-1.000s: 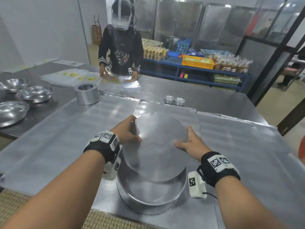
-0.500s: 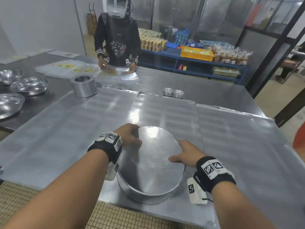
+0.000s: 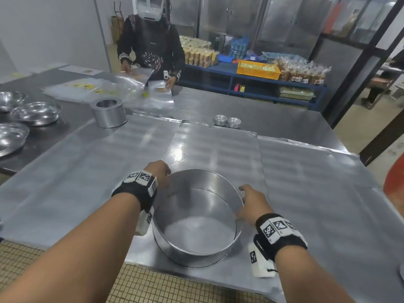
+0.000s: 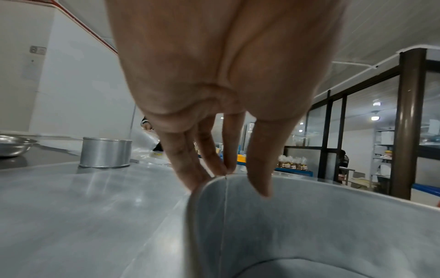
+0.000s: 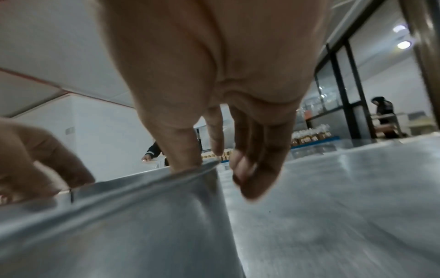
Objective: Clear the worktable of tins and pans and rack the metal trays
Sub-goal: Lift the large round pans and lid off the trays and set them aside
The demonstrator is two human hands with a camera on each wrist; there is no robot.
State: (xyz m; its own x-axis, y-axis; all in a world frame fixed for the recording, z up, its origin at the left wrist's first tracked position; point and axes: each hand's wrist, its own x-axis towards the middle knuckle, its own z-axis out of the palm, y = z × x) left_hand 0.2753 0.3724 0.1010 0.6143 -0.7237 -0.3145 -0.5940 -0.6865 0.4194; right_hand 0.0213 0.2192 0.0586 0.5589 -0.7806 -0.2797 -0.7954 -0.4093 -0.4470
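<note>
A large round metal pan (image 3: 203,193) stands near the worktable's front edge, its loose base disc lying flat in the bottom. My left hand (image 3: 160,173) holds the pan's far-left rim; in the left wrist view the thumb is inside the pan (image 4: 309,225) wall and the fingers (image 4: 190,175) outside. My right hand (image 3: 251,201) is at the right rim. In the right wrist view its thumb hooks over the pan (image 5: 119,225) edge and the curled fingers (image 5: 252,178) sit beside the outer wall. Flat metal trays (image 3: 218,147) lie side by side under and beyond the pan.
A smaller round tin (image 3: 108,113) stands at the back left, and two small fluted moulds (image 3: 227,122) at the back middle. Steel bowls (image 3: 36,112) sit on the dark table to the left. Another person (image 3: 153,51) handles plastic bags across the table.
The round base disc, tilted above the pan a second ago, has dropped flat into the pan. Both hands have moved from the disc out to the pan's rim.
</note>
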